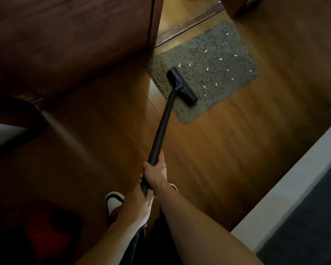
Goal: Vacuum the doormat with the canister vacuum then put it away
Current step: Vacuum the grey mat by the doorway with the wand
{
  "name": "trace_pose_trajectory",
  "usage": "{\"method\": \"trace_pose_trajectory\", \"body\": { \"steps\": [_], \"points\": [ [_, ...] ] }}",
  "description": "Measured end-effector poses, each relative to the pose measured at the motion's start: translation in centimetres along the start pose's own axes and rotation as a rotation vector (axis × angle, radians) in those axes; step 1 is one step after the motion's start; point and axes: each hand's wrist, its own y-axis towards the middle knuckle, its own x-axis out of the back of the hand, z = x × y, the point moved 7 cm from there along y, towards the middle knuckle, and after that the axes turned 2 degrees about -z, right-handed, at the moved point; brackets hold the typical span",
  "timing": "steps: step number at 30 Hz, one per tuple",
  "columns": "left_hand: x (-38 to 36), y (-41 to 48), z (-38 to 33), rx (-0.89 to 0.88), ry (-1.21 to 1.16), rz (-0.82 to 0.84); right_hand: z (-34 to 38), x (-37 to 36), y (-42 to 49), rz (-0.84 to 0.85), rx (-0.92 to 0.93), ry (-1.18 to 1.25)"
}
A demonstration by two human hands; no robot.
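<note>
Closest to the cam: the person's left hand (139, 205) is wrapped round the low end of the black vac wand (161, 131), fingers curled tight on it. The right hand (156, 173) grips the same wand just above, thumb lying along the tube. So it's a two-handed hold, w/ both forearms coming in from the bottom edge.

Under the left wrist there's a white/red/black shoe (114, 202) on the wood floor (227, 150). Bottom left corner has a dim red shape (46, 226), but it's too dark and blurry to say what it is.

The wand runs straight away from the person at a slant, down to the black floor head (182, 86). That head sits flat on the doormat (199, 44), just inside the mat's near short edge and approx parallel to it. The mat is grey-green and speckled, lying at an angle on the floor. Little white paper scraps (220, 59) are scattered over the middle and far side of the mat, past the head.

A dark wood door (65, 44) fills the left side, its bottom corner right by the mat's left corner. A threshold strip (189, 20) runs just past the mat's far edge. On the right there's a pale ledge (294, 178) w/ a dark panel beside it.
</note>
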Motion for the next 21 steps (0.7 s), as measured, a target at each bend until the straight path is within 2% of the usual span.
{"method": "trace_pose_trajectory", "body": {
  "steps": [6, 12, 16, 21],
  "points": [
    [3.3, 0.1, 2.9, 0.034, 0.014, 0.034, 0.3, -4.2, -1.9, 0.011, 0.015, -0.014],
    [4.7, 0.9, 3.8, 0.104, -0.239, 0.124, 1.2, -6.3, -1.1, 0.05, 0.014, -0.008],
    [3.5, 1.2, 3.1, 0.25, -0.49, 0.208, 2.6, -5.6, 0.8, 0.073, 0.027, 0.039],
    [2.3, 1.6, 1.7, 0.25, -0.413, 0.094, 2.9, -4.4, 2.6, 0.072, 0.011, -0.03]
  ]
}}
